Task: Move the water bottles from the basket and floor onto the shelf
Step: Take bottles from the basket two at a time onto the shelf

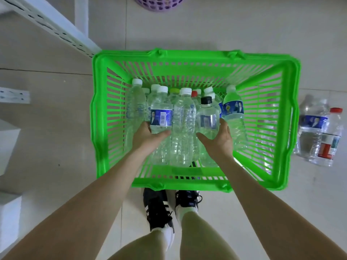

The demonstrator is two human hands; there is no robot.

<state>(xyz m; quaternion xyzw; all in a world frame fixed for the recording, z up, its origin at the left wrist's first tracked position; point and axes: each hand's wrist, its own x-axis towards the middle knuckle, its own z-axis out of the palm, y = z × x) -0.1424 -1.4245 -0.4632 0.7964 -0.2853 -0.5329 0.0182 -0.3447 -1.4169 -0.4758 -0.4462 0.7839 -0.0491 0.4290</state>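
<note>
Left hand (148, 136) fingers clasp clear white-capped, blue-labelled plastic bottle (161, 111); right hand (218, 140) fingers clasp clear black-capped plastic bottle (207, 117); green slotted plastic basket (96, 119) surrounds both.

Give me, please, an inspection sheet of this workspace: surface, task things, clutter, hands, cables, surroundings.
Surface: pale tiled floor; the green basket stands on it.
Job's things: many water bottles in the basket, among them a blue-labelled bottle and a black-capped bottle; two floor bottles to the right of the basket; white shelf at the upper left.
Clutter: purple basket at the top edge.
Hands: left hand grips the blue-labelled bottle; right hand grips the black-capped bottle.
Cables: nothing seen.
Surroundings: the person's dark shoes at the basket's near side.
</note>
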